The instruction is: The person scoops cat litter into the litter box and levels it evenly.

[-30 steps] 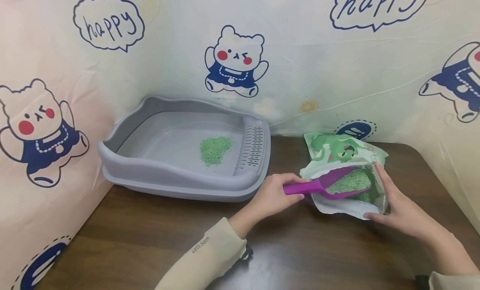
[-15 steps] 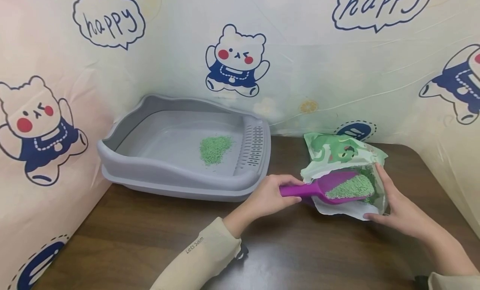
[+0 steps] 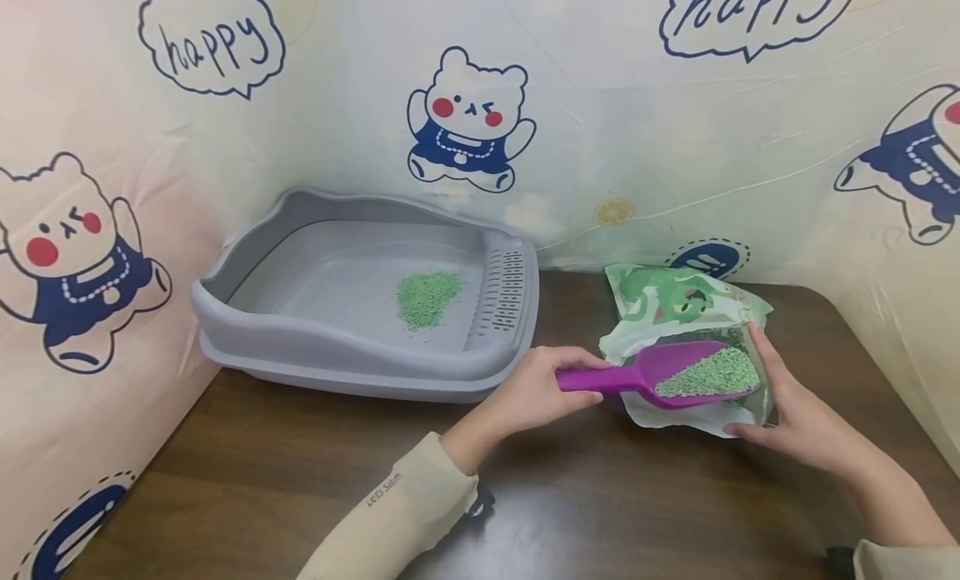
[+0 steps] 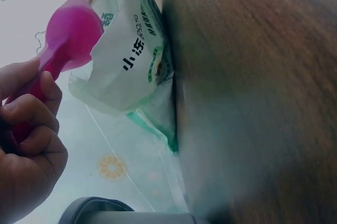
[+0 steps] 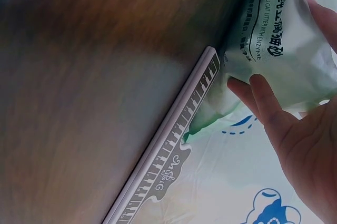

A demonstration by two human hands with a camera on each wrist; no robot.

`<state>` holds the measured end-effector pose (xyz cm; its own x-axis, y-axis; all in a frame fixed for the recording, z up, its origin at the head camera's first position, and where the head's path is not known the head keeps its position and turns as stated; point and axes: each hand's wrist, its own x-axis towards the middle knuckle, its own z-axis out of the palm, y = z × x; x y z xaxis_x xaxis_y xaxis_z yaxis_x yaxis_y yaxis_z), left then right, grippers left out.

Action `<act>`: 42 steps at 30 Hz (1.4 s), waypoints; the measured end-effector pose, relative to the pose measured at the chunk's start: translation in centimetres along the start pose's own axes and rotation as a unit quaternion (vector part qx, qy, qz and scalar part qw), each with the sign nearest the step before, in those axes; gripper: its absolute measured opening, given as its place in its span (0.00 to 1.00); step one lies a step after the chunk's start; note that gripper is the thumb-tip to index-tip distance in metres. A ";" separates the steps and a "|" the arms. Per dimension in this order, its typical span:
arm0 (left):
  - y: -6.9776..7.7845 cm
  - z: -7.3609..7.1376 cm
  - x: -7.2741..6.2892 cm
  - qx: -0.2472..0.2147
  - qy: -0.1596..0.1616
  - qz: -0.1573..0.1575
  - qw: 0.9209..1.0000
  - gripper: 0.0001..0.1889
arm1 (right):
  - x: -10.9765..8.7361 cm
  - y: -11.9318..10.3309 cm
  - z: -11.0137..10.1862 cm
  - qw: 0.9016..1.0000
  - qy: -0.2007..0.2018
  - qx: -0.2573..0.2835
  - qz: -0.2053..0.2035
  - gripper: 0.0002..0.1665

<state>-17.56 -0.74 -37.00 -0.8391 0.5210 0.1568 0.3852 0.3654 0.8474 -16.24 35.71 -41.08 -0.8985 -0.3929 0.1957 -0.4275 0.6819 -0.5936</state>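
Observation:
My left hand (image 3: 534, 390) grips the handle of a purple scoop (image 3: 666, 363), fingers curled round it in the left wrist view. Green cat litter (image 3: 712, 375) is heaped in the scoop's bowl, which lies level over the mouth of the bag. That cat litter bag (image 3: 652, 301), white and green, lies on its side with its opening towards me. At the opening's right side my right hand (image 3: 813, 417) holds the bag, thumb low at the near edge and a finger higher up. More litter inside is mostly hidden behind the scoop.
A grey litter box (image 3: 360, 359) stands left of the bag, with a small pile of green litter (image 3: 427, 298) on its floor. A long pale strip with a piano-key print (image 5: 168, 155) lies beside the bag. Patterned cloth (image 3: 585, 130) hangs behind the wooden table (image 3: 592, 497).
The loaded scoop has risen out of the bag's mouth and tilted level, so more of its litter shows. My left hand shifted slightly left; my right hand and the bag barely moved.

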 end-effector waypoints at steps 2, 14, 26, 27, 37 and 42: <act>0.0 -0.1 0.0 0.000 0.001 0.005 1.000 0.17 | 0.0 0.0 0.0 1.000 -0.001 0.000 -0.001 0.82; 0.4 -0.8 0.1 -0.020 0.015 0.023 0.999 0.16 | 0.2 0.0 -0.3 1.000 -0.011 -0.004 0.008 0.83; 1.3 -1.8 -0.4 -0.038 0.021 0.000 0.999 0.17 | 0.0 -0.2 -0.4 1.000 -0.012 -0.009 0.013 0.83; 1.4 -2.0 -0.4 -0.040 0.022 -0.002 0.999 0.17 | 0.0 -0.2 -0.4 1.000 -0.011 -0.007 0.013 0.83; 1.5 -3.1 -0.9 -0.047 0.045 -0.006 0.998 0.18 | -0.2 -0.3 -0.1 1.000 -0.007 -0.011 0.014 0.82; 1.2 -3.6 -1.1 -0.043 0.059 -0.003 0.997 0.18 | -0.2 -0.2 -0.1 1.000 -0.002 -0.019 0.007 0.82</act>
<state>-17.56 -3.66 -34.28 -0.8825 0.4225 0.2067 0.3505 0.2976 0.8880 -16.01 35.69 -40.95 -0.9042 -0.3853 0.1845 -0.4182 0.7104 -0.5661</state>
